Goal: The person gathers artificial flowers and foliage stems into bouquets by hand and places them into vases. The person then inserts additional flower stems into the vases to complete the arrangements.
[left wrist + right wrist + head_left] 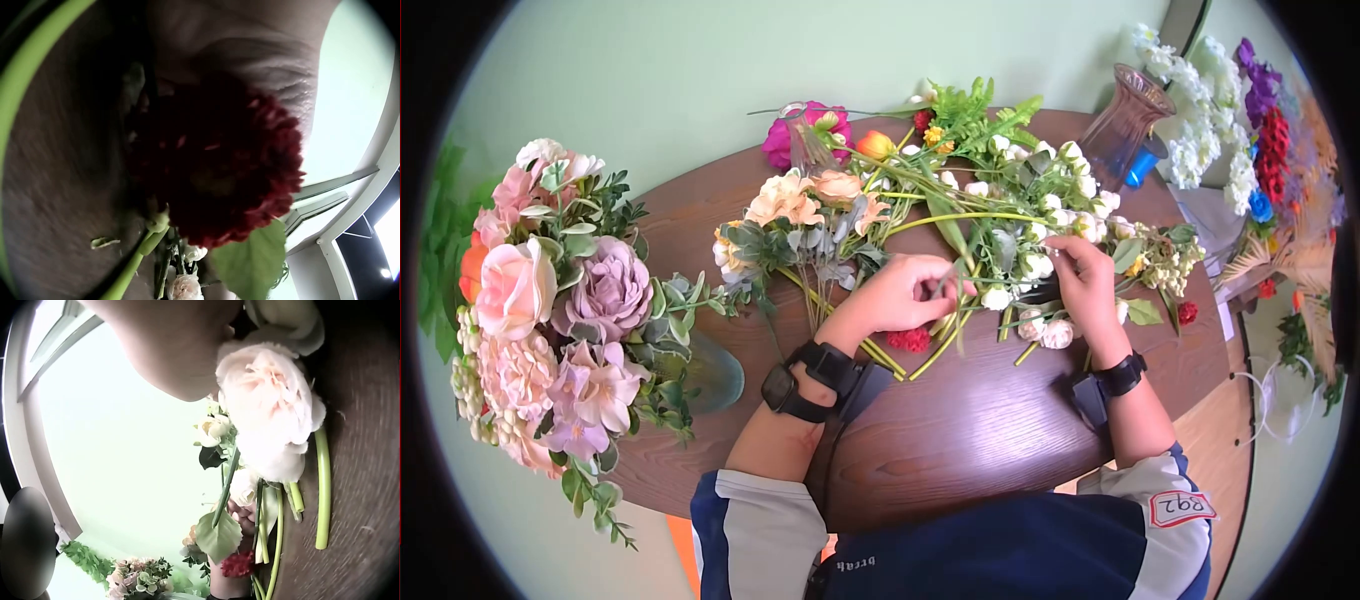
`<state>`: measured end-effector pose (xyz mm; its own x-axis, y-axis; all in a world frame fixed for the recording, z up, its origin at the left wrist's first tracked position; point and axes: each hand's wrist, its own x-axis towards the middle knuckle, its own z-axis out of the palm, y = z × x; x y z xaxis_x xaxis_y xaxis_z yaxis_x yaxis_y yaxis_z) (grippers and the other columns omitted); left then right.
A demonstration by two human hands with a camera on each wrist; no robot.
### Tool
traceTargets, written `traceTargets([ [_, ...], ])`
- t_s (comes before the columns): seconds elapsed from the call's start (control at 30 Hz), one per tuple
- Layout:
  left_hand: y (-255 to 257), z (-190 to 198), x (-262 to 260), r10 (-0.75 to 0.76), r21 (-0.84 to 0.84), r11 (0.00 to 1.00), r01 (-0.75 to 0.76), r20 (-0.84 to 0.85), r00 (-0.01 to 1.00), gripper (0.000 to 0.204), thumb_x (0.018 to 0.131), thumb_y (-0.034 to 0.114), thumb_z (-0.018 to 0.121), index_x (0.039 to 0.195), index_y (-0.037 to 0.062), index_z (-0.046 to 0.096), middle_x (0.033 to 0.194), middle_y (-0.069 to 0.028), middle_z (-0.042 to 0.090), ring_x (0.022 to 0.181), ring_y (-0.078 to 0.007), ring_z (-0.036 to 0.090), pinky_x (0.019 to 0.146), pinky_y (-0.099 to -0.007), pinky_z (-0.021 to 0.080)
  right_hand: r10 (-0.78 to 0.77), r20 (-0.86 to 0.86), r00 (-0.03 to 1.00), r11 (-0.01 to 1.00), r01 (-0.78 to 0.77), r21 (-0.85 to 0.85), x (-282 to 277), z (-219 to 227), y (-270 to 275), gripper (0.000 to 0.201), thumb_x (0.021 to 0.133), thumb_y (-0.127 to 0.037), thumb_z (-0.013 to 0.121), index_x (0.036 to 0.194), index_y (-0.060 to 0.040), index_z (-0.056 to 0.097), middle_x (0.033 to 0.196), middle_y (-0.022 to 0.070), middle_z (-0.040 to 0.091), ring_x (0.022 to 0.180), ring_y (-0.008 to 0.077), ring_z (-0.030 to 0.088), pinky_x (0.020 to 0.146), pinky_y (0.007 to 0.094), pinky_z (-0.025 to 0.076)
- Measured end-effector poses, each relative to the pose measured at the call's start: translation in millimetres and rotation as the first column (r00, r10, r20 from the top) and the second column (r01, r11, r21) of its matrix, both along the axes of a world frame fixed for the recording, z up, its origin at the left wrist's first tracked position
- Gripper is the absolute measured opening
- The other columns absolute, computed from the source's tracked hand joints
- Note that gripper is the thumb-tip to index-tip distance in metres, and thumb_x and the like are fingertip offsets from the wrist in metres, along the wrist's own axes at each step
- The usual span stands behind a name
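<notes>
My left hand [910, 290] is curled over the middle of the table, thumb and fingertips together at a thin green flower stem. A ruffled red flower [908, 340] shows below its palm and fills much of the left wrist view [219, 162]. My right hand [1085, 285] is at the right of the bunch, thumb and forefinger close together among white flowers [1038, 266]; I cannot tell what lies between them. Pale pink-white blooms [1056, 334] sit under that hand, large in the right wrist view [269, 400]. Cut green stems [940, 350] extend toward me between the hands.
A full pink and mauve bouquet [560, 310] stands in a glass vase [712, 375] at left. Peach flowers [785, 200], a magenta bloom [775, 145] and a fern [980, 110] lie farther back. A ribbed glass vase [1125, 120] stands at back right, beside a blue object [1140, 168].
</notes>
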<state>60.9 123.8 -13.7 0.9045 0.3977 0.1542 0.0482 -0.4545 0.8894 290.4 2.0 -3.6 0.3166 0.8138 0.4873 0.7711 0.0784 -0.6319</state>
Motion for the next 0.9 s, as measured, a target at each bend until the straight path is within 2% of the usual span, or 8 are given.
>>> traceTargets([
  [0.17,2.6,-3.3,0.0,-0.133,-0.06,0.987,0.148,0.196,0.971,0.012,0.075,0.005,0.053,0.071,-0.0005,0.062,0.073,-0.0044,0.061,0.059,-0.0099,0.052,0.051,-0.0226,0.038,-0.026,-0.058,0.998,0.999,0.028,0.034,-0.6,-4.7,2.6,0.014,0.077,0.003,0.059,0.087,-0.0035,0.065,0.071,0.0093,0.059,0.065,0.0194,0.056,0.063,0.0302,0.043],
  [0.23,4.1,7.4,-0.3,0.257,-0.245,0.94,-0.239,0.045,0.965,0.012,0.076,0.005,0.053,0.069,-0.0023,0.061,0.073,-0.0063,0.06,0.06,-0.0128,0.054,0.055,-0.0239,0.042,-0.03,0.042,0.999,0.999,0.029,0.021,2.9,-3.3,1.3,0.014,0.075,0.003,0.058,0.084,-0.005,0.065,0.072,0.0084,0.059,0.07,0.0208,0.056,0.068,0.0312,0.042],
  [0.3,23.1,0.4,9.4,0.346,0.049,0.933,-0.356,0.14,0.928,0.015,0.079,0.009,0.054,0.074,-0.0018,0.061,0.072,-0.0091,0.06,0.06,-0.0169,0.057,0.057,-0.0243,0.044,-0.039,0.137,0.99,0.999,0.036,0.021,4.4,1.6,-5.9,0.014,0.074,0.003,0.058,0.082,-0.0065,0.065,0.074,0.0075,0.059,0.075,0.0223,0.056,0.073,0.0321,0.04],
  [0.37,42.4,19.0,34.9,0.585,0.223,0.645,-0.731,0.471,0.66,0.02,0.085,0.018,0.05,0.077,0.0021,0.06,0.076,-0.0143,0.057,0.069,-0.0283,0.057,0.06,-0.0339,0.045,-0.139,0.333,0.933,0.977,0.074,0.2,-3.2,17.8,-4.3,0.013,0.071,0.001,0.056,0.075,-0.0092,0.063,0.078,0.0059,0.06,0.087,0.025,0.054,0.081,0.0344,0.035],
  [0.43,65.8,21.5,51.4,0.578,0.47,0.411,-0.781,0.528,0.622,0.024,0.086,0.026,0.049,0.083,0.0045,0.06,0.088,-0.0154,0.056,0.079,-0.0298,0.057,0.065,-0.037,0.046,-0.175,0.368,0.913,0.964,0.082,0.255,-4.4,19.0,-1.7,0.01,0.07,-0.001,0.056,0.073,-0.0093,0.06,0.083,0.0049,0.06,0.092,0.0254,0.052,0.084,0.0356,0.033],
  [0.5,80.7,24.0,65.1,0.785,0.662,0.466,-0.587,-0.004,0.619,0.026,0.085,0.03,0.051,0.085,0.0074,0.063,0.1,-0.015,0.052,0.091,-0.0305,0.052,0.074,-0.0402,0.043,-0.194,0.369,0.909,0.968,0.116,0.224,-10.0,20.1,-2.5,0.01,0.07,0.0,0.056,0.073,-0.0085,0.059,0.084,0.0048,0.06,0.094,0.025,0.052,0.086,0.0358,0.032],
  [0.83,70.2,21.2,66.5,0.92,0.801,0.365,-0.475,-0.234,0.314,0.022,0.07,0.017,0.059,0.089,0.007,0.066,0.094,-0.0129,0.061,0.088,-0.0284,0.057,0.075,-0.0397,0.041,-0.057,0.267,0.962,0.988,0.015,0.155,0.2,3.5,-1.6,0.01,0.07,0.004,0.056,0.074,-0.0058,0.058,0.082,0.0065,0.057,0.09,0.0252,0.052,0.084,0.0351,0.033],
  [0.9,61.4,25.5,59.2,0.888,0.794,0.408,-0.449,-0.232,0.397,0.02,0.07,0.016,0.058,0.086,0.0061,0.066,0.088,-0.0115,0.063,0.085,-0.0281,0.059,0.074,-0.04,0.041,-0.05,0.269,0.962,0.987,0.007,0.161,0.0,3.0,-2.2,0.01,0.07,0.004,0.056,0.075,-0.0056,0.058,0.081,0.0066,0.057,0.09,0.025,0.052,0.083,0.0351,0.033],
])
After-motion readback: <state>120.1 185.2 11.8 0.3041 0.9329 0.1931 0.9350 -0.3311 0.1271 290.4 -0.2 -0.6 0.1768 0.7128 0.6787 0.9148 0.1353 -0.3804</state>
